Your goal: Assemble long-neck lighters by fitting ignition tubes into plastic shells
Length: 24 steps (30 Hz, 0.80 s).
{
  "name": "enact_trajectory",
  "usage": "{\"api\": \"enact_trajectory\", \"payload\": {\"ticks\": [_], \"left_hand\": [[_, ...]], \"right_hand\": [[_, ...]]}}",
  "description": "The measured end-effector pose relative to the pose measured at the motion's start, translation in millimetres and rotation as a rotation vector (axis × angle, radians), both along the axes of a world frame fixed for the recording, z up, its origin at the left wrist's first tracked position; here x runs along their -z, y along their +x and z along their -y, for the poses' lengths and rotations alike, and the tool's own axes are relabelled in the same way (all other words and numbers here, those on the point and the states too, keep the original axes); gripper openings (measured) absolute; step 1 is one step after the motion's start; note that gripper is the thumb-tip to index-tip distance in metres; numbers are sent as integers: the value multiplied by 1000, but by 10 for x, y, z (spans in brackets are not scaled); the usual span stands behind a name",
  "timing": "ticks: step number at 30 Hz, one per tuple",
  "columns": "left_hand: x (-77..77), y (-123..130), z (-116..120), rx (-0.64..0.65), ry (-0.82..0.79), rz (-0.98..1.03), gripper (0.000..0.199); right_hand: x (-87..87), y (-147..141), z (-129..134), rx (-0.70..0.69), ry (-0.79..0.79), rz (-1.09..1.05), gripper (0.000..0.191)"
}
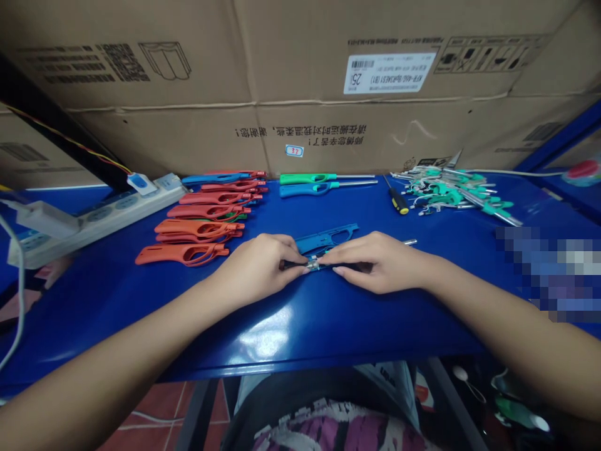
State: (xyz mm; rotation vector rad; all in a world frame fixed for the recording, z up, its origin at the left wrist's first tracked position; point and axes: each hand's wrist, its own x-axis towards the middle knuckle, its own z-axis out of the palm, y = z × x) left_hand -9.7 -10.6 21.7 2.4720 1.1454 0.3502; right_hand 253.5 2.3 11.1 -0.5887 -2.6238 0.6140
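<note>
In the head view, the person's bare left hand point(265, 266) and bare right hand point(375, 262) meet over a glossy blue bench point(188, 338), fingertips close together at a small silvery metal piece point(312, 264). The left grip is narrow, thumb and finger pinching this piece; the right forefinger reaches down just beside it, but whether the right grip closes on anything cannot be told. A blue plastic handle shell with a looped opening point(315, 241) lies just behind the fingertips, and a thin silvery metal tube point(410, 242) emerges beyond the right hand. Red and orange plastic handle shells point(188, 212) lie in a row at left; a black-and-yellow screwdriver point(400, 202) and a heap of teal-and-silver tube parts with white wires point(462, 195) lie at right. Judged from this arrangement, the likeliest mishap is the small piece slipping or springing away, caused by an uneven pinch on so little surface; a sideways sweep of the left hand might also disturb the nearest orange shell. The fingers hide most of the work: the piece's exact form, its seating and any link to the tube are unclear. Items within the heap overlap, the forearms are cut off by the frame, and a pixelated patch obscures the far right.
</note>
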Motion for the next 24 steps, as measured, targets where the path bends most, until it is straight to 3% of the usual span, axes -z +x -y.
{"api": "enact_trajectory", "payload": {"ticks": [13,19,24], "left_hand": [[15,19,-11,-15,-16,-7,16],[25,27,-19,-23,-16,-6,14],[20,31,-13,-20,3,8,17]], "right_hand": [[-10,-11,16,-4,69,27,32],[-38,30,-22,127,144,113,20],[-133,59,-43,142,-1,252,14]]}}
